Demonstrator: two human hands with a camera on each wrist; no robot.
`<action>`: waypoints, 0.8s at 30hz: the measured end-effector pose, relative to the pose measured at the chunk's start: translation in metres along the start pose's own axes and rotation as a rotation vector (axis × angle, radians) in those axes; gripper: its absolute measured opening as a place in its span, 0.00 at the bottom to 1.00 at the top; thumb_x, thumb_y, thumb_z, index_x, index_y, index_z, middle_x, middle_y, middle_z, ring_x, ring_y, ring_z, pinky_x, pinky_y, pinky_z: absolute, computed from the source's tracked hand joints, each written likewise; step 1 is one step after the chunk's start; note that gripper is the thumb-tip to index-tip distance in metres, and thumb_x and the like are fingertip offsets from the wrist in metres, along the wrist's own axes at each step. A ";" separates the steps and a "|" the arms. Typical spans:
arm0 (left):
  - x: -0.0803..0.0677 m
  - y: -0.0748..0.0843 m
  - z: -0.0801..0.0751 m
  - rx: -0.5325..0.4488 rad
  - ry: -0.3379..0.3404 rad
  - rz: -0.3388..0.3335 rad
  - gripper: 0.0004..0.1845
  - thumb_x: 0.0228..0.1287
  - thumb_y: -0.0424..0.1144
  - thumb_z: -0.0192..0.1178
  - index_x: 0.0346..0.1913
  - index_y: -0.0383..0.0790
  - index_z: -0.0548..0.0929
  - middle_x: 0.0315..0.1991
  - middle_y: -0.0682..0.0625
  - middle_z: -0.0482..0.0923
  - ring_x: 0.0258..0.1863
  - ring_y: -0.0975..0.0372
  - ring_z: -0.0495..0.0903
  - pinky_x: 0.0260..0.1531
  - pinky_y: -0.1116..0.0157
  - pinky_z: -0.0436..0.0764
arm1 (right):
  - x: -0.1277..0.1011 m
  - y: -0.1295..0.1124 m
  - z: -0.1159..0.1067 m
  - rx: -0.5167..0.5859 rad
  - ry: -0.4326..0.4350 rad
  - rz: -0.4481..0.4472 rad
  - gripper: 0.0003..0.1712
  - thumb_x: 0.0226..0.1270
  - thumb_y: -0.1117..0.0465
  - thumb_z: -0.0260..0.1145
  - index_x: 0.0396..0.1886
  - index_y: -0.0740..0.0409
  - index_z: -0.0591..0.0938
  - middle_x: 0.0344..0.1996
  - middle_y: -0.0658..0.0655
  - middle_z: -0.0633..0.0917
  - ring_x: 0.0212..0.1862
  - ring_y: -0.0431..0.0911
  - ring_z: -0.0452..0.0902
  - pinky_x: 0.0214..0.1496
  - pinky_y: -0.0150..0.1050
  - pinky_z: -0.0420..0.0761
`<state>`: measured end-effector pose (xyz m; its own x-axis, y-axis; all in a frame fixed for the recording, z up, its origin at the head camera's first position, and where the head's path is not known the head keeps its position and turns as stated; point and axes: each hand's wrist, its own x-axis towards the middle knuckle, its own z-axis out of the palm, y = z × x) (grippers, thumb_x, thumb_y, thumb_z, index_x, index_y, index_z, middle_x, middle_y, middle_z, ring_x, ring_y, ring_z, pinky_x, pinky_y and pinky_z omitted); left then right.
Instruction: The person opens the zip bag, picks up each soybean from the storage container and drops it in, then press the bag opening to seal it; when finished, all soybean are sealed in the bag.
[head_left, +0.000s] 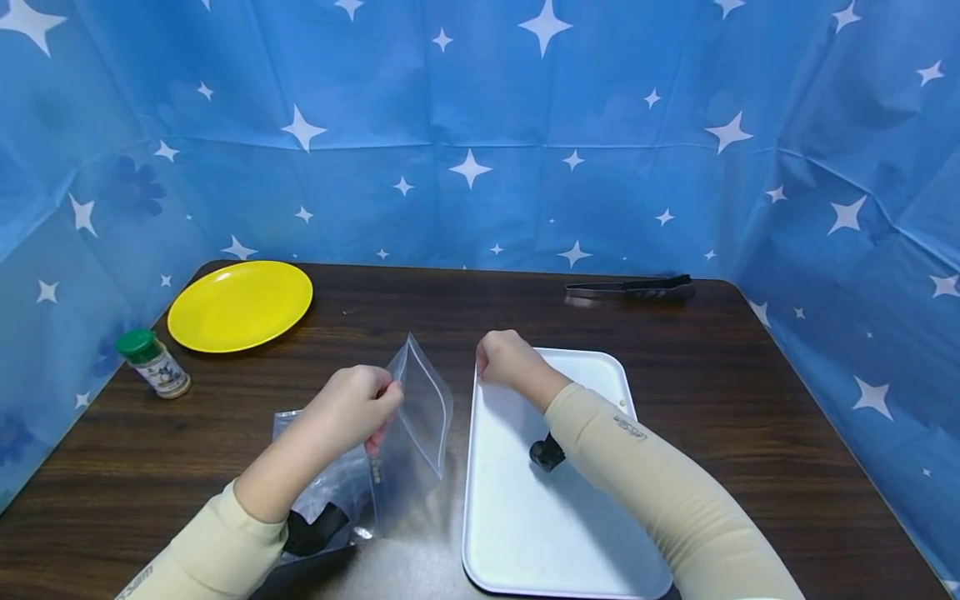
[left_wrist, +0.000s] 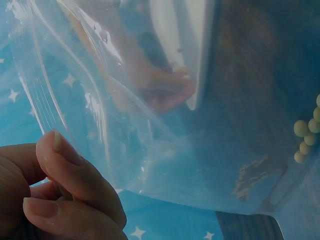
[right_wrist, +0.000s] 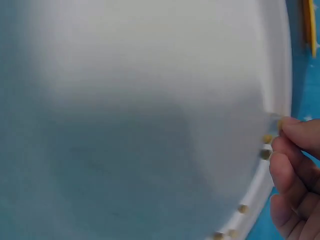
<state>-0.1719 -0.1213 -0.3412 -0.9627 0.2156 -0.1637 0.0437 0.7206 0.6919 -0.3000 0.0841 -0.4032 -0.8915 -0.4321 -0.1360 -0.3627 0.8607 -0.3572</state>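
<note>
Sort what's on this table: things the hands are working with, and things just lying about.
In use: clear zip bag, pinched by the left hand; white tray, its edge gripped by the right hand; small beans along the tray rim.

Lying about: yellow plate, spice jar, black tongs.

One dark wooden tabletop (head_left: 750,400) carries one round yellow plate (head_left: 240,305), one small spice jar with a green lid (head_left: 153,363), one pair of black tongs (head_left: 632,288), one white rectangular plastic tray (head_left: 540,517) and one clear plastic zip bag (head_left: 420,417). Five small pale round beads (left_wrist: 307,137) show through the bag in the left wrist view. Two hands are in view, one left hand (head_left: 352,408) and one right hand (head_left: 506,360).
</note>
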 end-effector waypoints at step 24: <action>0.001 0.000 0.000 -0.018 0.001 0.005 0.14 0.68 0.36 0.48 0.23 0.35 0.73 0.10 0.47 0.70 0.11 0.57 0.75 0.18 0.63 0.73 | -0.061 -0.088 -0.046 0.049 0.154 -0.586 0.03 0.56 0.66 0.69 0.28 0.54 0.87 0.23 0.45 0.80 0.28 0.36 0.73 0.33 0.25 0.74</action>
<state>-0.1733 -0.1215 -0.3414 -0.9626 0.2187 -0.1598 0.0436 0.7074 0.7055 -0.2266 0.0472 -0.3207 -0.5775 -0.7833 0.2302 -0.7954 0.4762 -0.3751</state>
